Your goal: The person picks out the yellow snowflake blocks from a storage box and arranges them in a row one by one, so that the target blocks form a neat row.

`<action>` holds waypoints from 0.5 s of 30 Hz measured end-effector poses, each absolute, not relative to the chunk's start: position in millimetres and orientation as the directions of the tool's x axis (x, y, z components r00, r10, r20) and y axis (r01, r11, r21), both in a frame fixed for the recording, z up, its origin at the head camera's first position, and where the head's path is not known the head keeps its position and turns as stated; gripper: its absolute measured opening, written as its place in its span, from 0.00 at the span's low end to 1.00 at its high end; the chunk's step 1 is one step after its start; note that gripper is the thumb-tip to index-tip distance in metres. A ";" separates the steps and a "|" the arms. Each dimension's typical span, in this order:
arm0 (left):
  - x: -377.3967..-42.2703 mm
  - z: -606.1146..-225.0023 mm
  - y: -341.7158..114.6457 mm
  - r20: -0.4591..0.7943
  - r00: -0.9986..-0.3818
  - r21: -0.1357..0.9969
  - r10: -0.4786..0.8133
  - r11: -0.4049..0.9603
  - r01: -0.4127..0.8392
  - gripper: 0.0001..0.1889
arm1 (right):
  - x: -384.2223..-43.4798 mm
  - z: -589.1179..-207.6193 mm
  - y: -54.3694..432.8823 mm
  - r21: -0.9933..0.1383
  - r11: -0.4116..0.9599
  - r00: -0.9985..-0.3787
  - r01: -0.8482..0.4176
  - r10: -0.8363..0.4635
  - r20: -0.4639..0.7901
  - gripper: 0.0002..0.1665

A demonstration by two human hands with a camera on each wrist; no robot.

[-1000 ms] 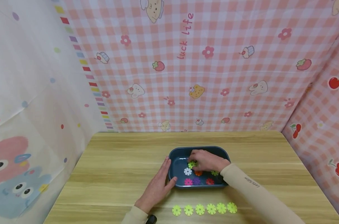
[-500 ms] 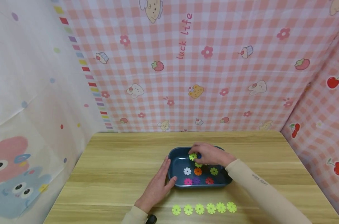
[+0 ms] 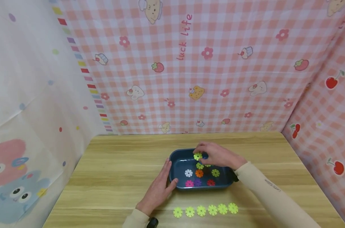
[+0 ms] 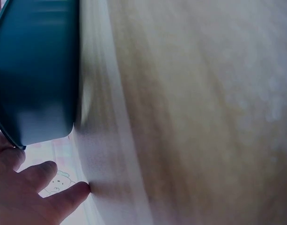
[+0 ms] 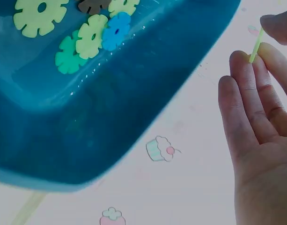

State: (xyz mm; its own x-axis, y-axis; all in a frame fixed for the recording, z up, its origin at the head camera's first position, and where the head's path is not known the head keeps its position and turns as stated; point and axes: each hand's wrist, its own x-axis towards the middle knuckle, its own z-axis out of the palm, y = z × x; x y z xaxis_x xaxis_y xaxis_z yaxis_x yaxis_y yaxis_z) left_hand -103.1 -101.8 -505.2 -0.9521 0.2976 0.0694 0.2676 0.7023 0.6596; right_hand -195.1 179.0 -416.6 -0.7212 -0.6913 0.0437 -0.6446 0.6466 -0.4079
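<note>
A dark blue tray (image 3: 178, 169) with raised walls stands on the table. My left hand (image 3: 158, 191) rests against its left end, fingers along the rim and thumb near the front corner; in the left wrist view its fingers are spread beside the tray wall. Over the back of the tray, my right hand (image 3: 221, 156) pinches a yellow-green snowflake disc (image 5: 256, 46) by its edge between thumb and fingers. Inside lie several notched discs, among them a white one (image 3: 188, 173), an orange one (image 3: 199, 173), a red one (image 3: 210, 182) and a blue one (image 5: 116, 31).
In front of the tray, several yellow-green discs (image 3: 201, 211) lie in a row on the wooden table (image 3: 118, 171). A pink checked cloth (image 3: 161, 82) hangs behind the table, with patterned cloths on both sides. A dark band (image 3: 152, 222) circles my left wrist.
My right hand has lifted the yellow-green disc from among the others and moved it toward the tray's back wall. More discs show beneath it. My left hand keeps its place at the tray.
</note>
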 end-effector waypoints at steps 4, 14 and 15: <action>-103.6 -505.5 -102.0 0.079 -0.952 0.658 0.297 0.701 0.273 0.40 | -188.7 -408.9 184.9 -0.406 0.635 -0.718 -0.657 -0.691 0.082 0.19; -103.4 -506.4 -101.2 0.097 -0.950 0.659 0.296 0.697 0.284 0.40 | -170.2 -401.7 201.3 -0.380 0.637 -0.726 -0.671 -0.668 0.162 0.21; -103.3 -506.4 -101.2 0.101 -0.950 0.659 0.296 0.695 0.287 0.39 | -168.3 -401.0 203.0 -0.386 0.630 -0.723 -0.674 -0.668 0.174 0.20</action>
